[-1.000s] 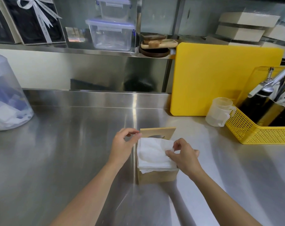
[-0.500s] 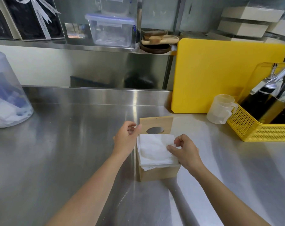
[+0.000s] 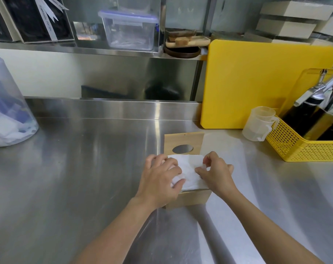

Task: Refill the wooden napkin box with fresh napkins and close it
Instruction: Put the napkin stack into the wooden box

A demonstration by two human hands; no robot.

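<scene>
Wooden napkin box (image 3: 188,198): stands on the steel counter (image 3: 76,168), near its middle, toward the near edge; light wood; front wall visible below the hands

Lid (image 3: 183,143): open, tilted up and back at the box's far side; oval slot cut through its middle

Napkins (image 3: 190,168): white stack sitting in the box's open top, rising above the rim; near edge overhangs the front wall slightly

Left hand (image 3: 160,180): palm down over the stack's left side, fingers curled and pressing into the napkins; thumb laid across the near left corner

Right hand (image 3: 216,172): on the stack's right side, thumb and forefinger pinched together on the top napkin; other fingers curled; heel of the hand beside the box's right wall

Yellow cutting board (image 3: 266,82): upright against the back wall, behind and right of the box

Clear measuring cup (image 3: 259,123): on the counter, touching or just beside the yellow basket (image 3: 304,149)

Yellow basket: far right, holds dark bottles with metal spouts

Translucent container (image 3: 7,107): far left of counter, white and blue contents blurred

Shelf (image 3: 85,49): above, bears a clear lidded tub (image 3: 129,29), wooden dishes and dark boxes
</scene>
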